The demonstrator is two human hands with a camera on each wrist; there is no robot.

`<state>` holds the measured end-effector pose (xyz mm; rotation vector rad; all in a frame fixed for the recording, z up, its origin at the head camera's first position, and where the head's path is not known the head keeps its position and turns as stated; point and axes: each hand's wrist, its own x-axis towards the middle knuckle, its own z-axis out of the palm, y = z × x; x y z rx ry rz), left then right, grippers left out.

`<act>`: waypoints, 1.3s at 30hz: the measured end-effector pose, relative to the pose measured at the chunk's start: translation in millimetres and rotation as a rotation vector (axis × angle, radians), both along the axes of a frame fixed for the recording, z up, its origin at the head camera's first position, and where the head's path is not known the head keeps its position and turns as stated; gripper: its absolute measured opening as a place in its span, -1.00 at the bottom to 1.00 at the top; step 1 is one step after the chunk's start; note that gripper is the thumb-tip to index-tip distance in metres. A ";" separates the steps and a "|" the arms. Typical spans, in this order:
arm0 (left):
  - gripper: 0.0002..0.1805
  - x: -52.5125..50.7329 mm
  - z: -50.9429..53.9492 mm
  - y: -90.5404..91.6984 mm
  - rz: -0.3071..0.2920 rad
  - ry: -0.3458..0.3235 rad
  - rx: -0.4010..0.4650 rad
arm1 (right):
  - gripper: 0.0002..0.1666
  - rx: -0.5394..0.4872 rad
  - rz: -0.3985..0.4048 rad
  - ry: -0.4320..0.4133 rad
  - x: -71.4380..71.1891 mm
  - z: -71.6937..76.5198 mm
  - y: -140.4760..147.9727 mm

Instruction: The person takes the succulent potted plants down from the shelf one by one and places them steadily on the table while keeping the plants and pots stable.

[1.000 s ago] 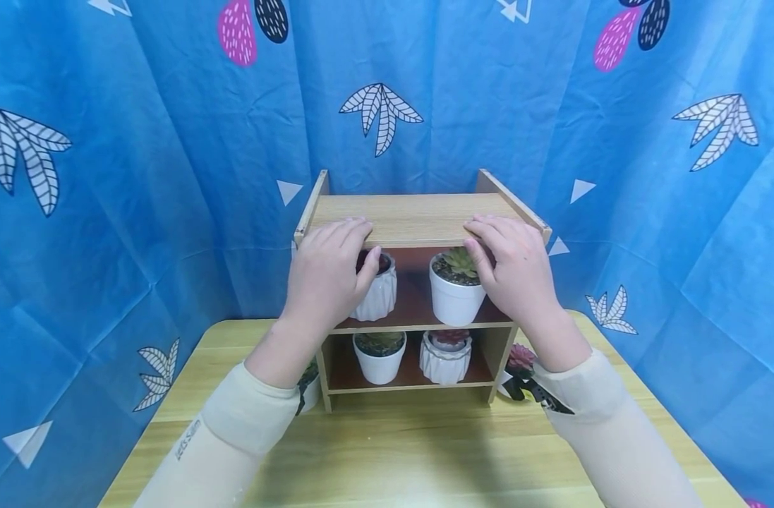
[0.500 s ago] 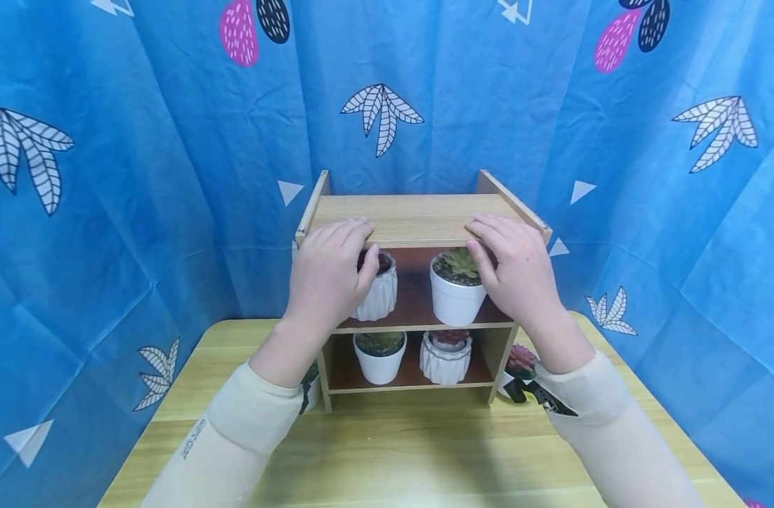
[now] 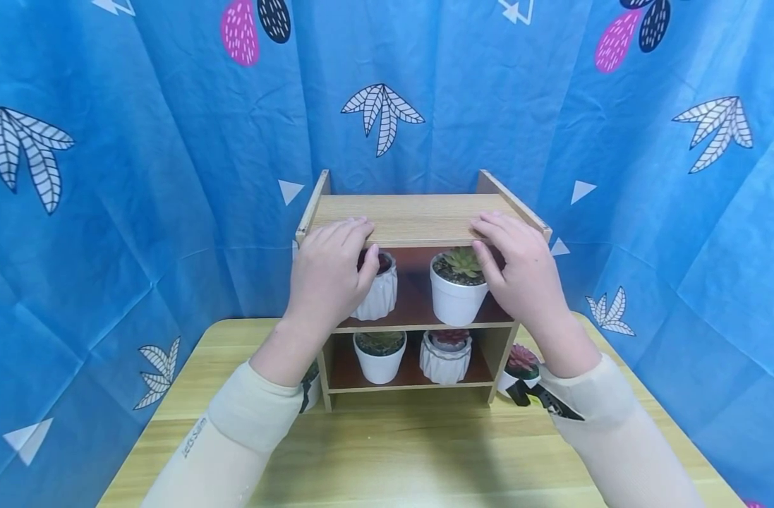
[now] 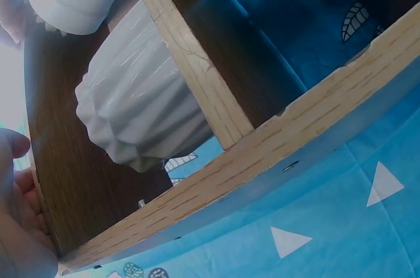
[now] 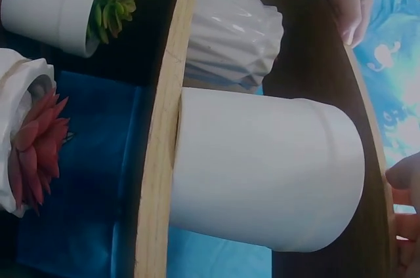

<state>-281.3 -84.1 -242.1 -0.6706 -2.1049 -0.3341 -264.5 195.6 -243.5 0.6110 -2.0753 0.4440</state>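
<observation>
Resting over the front edge, the left hand and right hand have the shelf directly under their fingers, one hand near each end of the top board, probably so that it stays steady and level between them. On both sides the fingers lie side by side on top; each thumb stands apart from them, down by the front edge, and how hard any of them press cannot be told. Now look below the fingertips: a ribbed pot sits partly hidden by the left hand, a smooth pot just below the right thumb, neither gripped, both upright. One level down, well apart from the fingers, come a plain pot and a fluted pot, two to a level, perhaps to share the load. And the shelf itself: pale wood grain beneath the fingers, side panels rising beyond them, dark red-brown surfaces inside, nicks along a pale edge in the left wrist view, and blue cloth showing through the back in the right wrist view. It stands upright on the table, with a pink plant outside it, below the right hand.
</observation>
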 end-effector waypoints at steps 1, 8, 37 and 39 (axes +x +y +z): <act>-0.59 -0.2 0.1 -0.1 0.001 0.000 -0.001 | -0.63 -0.002 0.002 0.000 0.8 0.3 0.1; -0.59 -1.1 0.0 -0.5 -0.003 -0.005 -0.005 | -0.62 -0.013 -0.005 -0.016 12.4 -1.1 1.0; -0.59 1.8 2.1 0.5 -0.012 0.002 0.001 | -0.58 -0.043 0.001 -0.032 59.4 -14.2 5.0; -0.60 2.0 2.1 0.2 -0.013 0.002 0.003 | -0.58 -0.048 -0.007 -0.046 60.5 -16.3 5.6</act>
